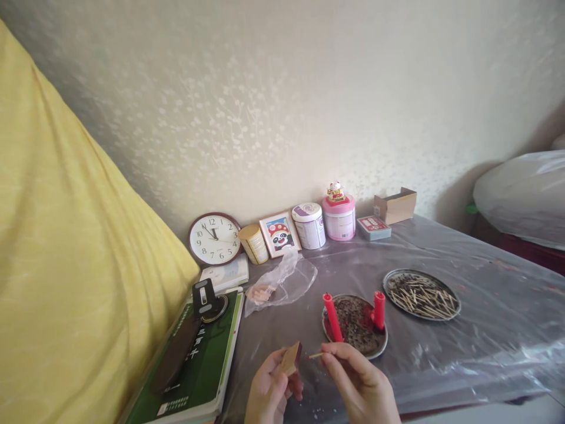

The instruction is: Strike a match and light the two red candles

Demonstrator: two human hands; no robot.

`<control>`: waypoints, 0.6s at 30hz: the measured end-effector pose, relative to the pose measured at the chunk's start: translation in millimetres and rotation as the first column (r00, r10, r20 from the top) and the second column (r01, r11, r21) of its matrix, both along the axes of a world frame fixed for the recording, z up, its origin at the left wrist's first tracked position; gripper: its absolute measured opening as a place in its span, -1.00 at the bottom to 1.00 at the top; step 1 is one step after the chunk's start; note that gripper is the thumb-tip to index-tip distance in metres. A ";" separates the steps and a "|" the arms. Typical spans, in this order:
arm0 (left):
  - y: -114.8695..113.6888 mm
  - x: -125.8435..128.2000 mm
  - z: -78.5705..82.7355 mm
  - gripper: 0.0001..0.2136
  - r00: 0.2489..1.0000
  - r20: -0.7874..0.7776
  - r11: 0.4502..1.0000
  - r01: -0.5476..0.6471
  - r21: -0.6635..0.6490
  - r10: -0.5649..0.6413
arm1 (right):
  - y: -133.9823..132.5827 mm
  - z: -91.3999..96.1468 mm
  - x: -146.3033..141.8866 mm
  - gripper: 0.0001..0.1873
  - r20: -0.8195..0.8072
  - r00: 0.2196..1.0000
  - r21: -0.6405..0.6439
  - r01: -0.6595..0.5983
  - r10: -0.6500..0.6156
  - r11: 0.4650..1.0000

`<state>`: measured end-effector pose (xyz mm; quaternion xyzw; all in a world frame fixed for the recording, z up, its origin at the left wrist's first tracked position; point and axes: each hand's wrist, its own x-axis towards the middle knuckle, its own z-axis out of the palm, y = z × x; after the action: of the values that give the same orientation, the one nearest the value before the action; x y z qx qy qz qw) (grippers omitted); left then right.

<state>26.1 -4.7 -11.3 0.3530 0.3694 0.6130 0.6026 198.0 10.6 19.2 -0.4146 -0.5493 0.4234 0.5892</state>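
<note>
My left hand (270, 386) grips a small cardboard matchbox (291, 360), tilted, with its dark striking side turned to the right. Between the thumb and forefinger of my right hand (359, 380) is a thin matchstick (316, 355), pointing left toward the matchbox with a small gap between them. Just beyond my hands, a round metal plate (353, 321) with dark residue carries two red candles, a taller leaning one (332, 318) and a shorter one (378, 310). No flame shows on either. Another round plate (391, 287) to the right holds a heap of used matchsticks (424, 296).
Clear plastic covers the grey table (485, 330). A crumpled plastic bag (282, 282) lies near the middle. Green books (212, 365) with a dark strapped object occupy the left. Along the wall stand a clock (215, 238), tins, a panda picture (279, 234) and a cardboard box (396, 206).
</note>
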 end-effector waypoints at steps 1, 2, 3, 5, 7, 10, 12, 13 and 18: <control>-0.5 2.2 2.1 -0.52 1.000 -0.001 1.000 -0.016 -0.002 0.016 | -1.2 0.9 -0.1 -0.74 0.006 1.000 -0.022 -0.009 0.009 1.000; -1.1 4.6 4.4 -0.51 0.999 -0.003 0.999 -0.037 -0.002 0.037 | -2.5 2.0 -0.4 -0.71 0.013 1.000 -0.033 -0.017 0.017 0.999; -1.7 7.0 6.7 -0.51 0.998 -0.006 0.998 -0.058 -0.003 0.058 | -3.9 3.5 -0.9 -0.69 0.019 1.000 -0.034 -0.014 0.015 0.999; -2.8 10.9 10.3 -0.51 0.996 -0.017 0.996 -0.093 0.003 0.093 | -6.4 7.1 -2.4 -0.68 0.034 0.999 -0.016 0.006 -0.005 1.000; -3.2 12.9 11.9 -0.50 0.995 -0.035 0.996 -0.093 0.014 0.094 | -8.3 10.8 -3.7 -0.71 0.044 0.999 0.034 0.026 -0.027 0.999; -2.9 12.7 10.6 -0.50 0.995 -0.068 0.997 -0.076 0.031 0.078 | -8.9 14.8 -3.9 -0.78 0.060 0.997 0.139 0.035 -0.044 0.990; -2.4 11.7 8.7 -0.50 0.994 -0.074 0.996 -0.078 0.033 0.080 | -8.3 16.0 -2.7 -0.83 0.087 0.996 0.205 0.018 -0.037 0.979; -2.1 11.4 7.9 -0.51 0.994 -0.072 0.996 -0.084 0.035 0.086 | -8.0 16.4 -2.0 -0.86 0.115 0.993 0.234 -0.008 -0.020 0.972; -2.2 12.3 7.6 -0.52 0.992 -0.059 0.993 -0.107 0.039 0.109 | -9.6 16.0 -2.7 -0.80 0.161 0.986 0.223 0.008 -0.045 0.975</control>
<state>38.3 -6.8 -3.7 0.3618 0.3952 0.6402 0.5505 195.2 1.0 35.2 -0.3873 -0.6344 0.3157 0.5898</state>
